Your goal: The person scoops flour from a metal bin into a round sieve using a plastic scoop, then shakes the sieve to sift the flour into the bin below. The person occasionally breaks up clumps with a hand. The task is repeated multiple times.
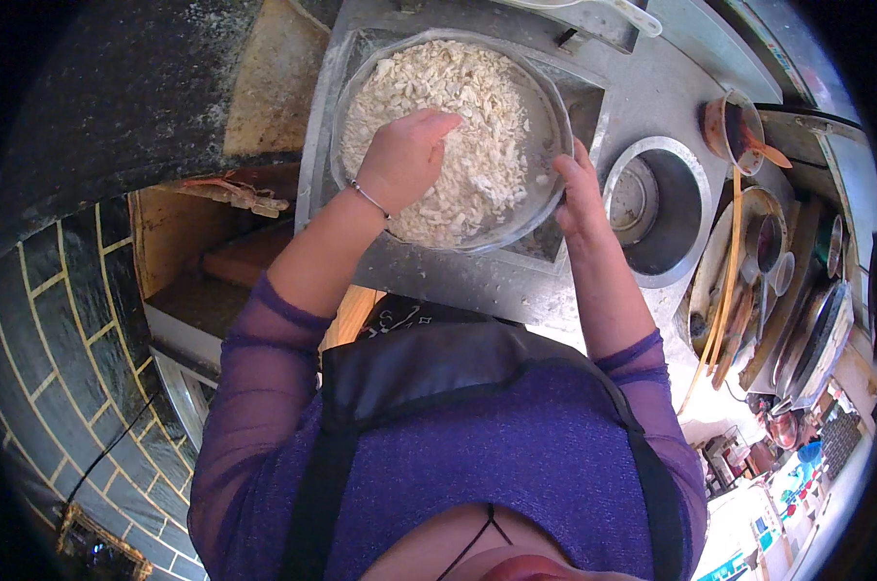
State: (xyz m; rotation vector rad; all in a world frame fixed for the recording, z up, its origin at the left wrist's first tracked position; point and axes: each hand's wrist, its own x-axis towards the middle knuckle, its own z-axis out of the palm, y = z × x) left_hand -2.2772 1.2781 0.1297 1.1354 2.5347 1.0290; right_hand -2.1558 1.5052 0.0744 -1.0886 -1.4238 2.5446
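A wide round basin (547, 138) with a clear rim holds a heap of pale, floury dough flakes (438, 80). My left hand (408, 154) is over the left half of the heap, fingers held close together and pointing across it. Whether flakes lie beneath its fingers is hidden. At the basin's right side, my right hand (578, 190) grips the rim, with its thumb on the upper edge. The basin rests over a square opening in a metal counter (474, 287). Flakes lie thicker to the left and the basin's floor shows at the right.
Right of the basin stands a deep steel pot (663, 240). A tub of dark red sauce (736, 131) with a spoon is beyond it, near long wooden chopsticks (725, 276). A white plastic handle (631, 14) lies at the top. An open wooden cabinet (184, 247) is at the left.
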